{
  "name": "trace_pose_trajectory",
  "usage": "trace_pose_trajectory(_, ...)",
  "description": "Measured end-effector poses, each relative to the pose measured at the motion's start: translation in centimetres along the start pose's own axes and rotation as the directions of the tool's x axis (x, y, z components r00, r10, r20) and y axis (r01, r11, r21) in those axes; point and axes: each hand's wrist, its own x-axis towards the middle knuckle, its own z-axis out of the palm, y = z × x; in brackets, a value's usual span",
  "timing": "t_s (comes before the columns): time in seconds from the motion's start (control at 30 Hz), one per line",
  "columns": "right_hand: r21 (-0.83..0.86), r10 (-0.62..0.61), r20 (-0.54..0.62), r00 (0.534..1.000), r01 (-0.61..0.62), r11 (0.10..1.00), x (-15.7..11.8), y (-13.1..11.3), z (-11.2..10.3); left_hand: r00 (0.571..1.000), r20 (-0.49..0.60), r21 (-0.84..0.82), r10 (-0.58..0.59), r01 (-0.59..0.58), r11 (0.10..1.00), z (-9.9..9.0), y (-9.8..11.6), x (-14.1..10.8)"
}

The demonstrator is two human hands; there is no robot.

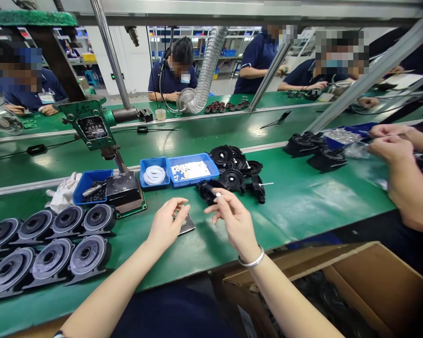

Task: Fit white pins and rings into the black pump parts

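Observation:
My right hand (234, 220), with a silver bangle at the wrist, pinches a small white part (218, 195) between thumb and forefinger; its exact kind is too small to tell. Beside it my left hand (167, 220) hovers with curved fingers apart, nothing visible in them. A dark flat plate (187, 225) lies on the green bench partly behind that hand. Just beyond my right hand is a black round housing (207, 191), at the near edge of a cluster of black round parts (231, 179). A blue tray (192, 170) behind holds small rings and a white sheet.
A hand press (125, 188) stands left, beside blue bins of white rings (154, 174) and dark small parts. Rows of black housings (88, 253) fill the left bench. At right are a co-worker's hands (391, 141) and black parts. An open carton (373, 277) sits below the edge.

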Motion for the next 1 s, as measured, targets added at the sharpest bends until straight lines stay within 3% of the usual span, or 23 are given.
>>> trace_pose_trajectory(0.07,0.028,0.034,-0.066,0.997,-0.032,0.999,0.6,1.3,-0.9,0.999,0.036,0.010,0.023,-0.024,1.000,0.3,-0.2,0.3)
trace_pose_trajectory(0.23,0.052,0.095,-0.004,0.995,-0.094,0.994,1.2,3.2,-2.0,0.971,0.190,0.132,0.143,-0.169,0.977,1.0,-1.2,0.4)
trace_pose_trajectory(0.43,-0.028,0.104,0.166,0.981,-0.101,0.994,0.2,0.1,-2.1,0.935,0.279,0.159,0.220,-0.271,0.949,1.2,-1.1,1.4)
trace_pose_trajectory(0.57,0.121,0.111,0.305,0.946,-0.155,0.981,-0.5,-2.8,-1.2,0.953,0.267,0.001,0.147,-0.153,0.988,1.3,0.0,2.1)
trace_pose_trajectory(0.67,0.192,0.060,0.176,0.983,-0.094,0.977,-0.4,-4.2,-0.8,0.976,0.219,-0.192,0.011,0.032,0.981,1.6,0.5,1.6)
trace_pose_trajectory(0.77,0.208,0.118,0.050,0.992,-0.126,0.970,-0.3,-4.5,-0.9,0.970,0.176,-0.430,-0.169,0.230,0.873,1.6,0.5,0.7)
trace_pose_trajectory(0.87,0.169,0.225,0.183,0.957,-0.256,0.952,-0.6,-3.7,-0.9,0.959,0.157,-0.545,-0.234,0.282,0.790,1.4,0.3,-0.1)
trace_pose_trajectory(1.0,0.092,0.273,0.335,0.902,-0.319,0.943,-1.6,-2.7,0.0,0.972,0.085,-0.501,-0.219,0.232,0.834,0.9,0.5,-0.5)
